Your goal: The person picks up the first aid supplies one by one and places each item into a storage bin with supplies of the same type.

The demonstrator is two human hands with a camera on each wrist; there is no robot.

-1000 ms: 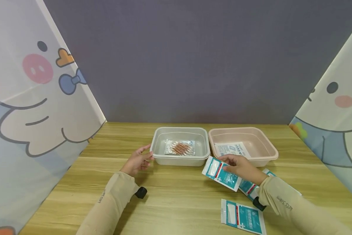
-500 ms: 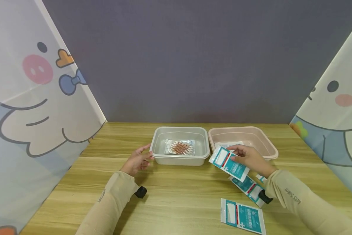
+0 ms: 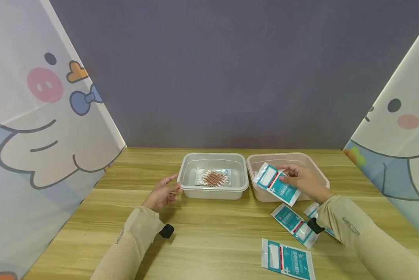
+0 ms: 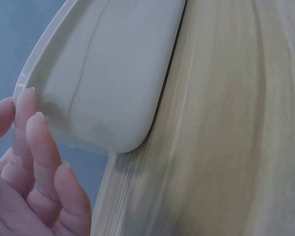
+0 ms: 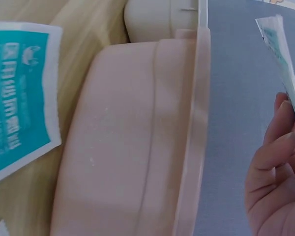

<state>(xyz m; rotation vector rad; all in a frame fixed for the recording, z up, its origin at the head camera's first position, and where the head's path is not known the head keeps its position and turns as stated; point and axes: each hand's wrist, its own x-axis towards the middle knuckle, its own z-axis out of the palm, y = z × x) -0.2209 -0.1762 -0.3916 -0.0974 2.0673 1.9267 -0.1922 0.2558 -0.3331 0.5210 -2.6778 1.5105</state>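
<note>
My right hand (image 3: 302, 181) pinches a teal-and-white gauze dressing packet (image 3: 277, 185) over the front of the pink plastic bin (image 3: 316, 171). In the right wrist view this packet (image 5: 281, 56) appears edge-on between thumb and fingers, above the bin's rim. At the left side of the white plastic bin (image 3: 213, 193), my left hand (image 3: 162, 194) holds the rim. The left wrist view shows its thumb and index finger on either side of that rim. A pack of cotton swabs with brown sticks (image 3: 214, 177) lies inside the white bin.
Several more gauze packets lie on the wooden table (image 3: 202, 241): one near the front (image 3: 288, 259), another packet (image 3: 295, 225) before the pink bin, and one partly under the right forearm. A grey partition (image 3: 209, 77) stands behind the bins, with cartoon-printed panels either side.
My right hand has lifted the gauze packet up and to the right, from the table before the bins to over the pink bin's front rim. The left hand stays at the white bin.
</note>
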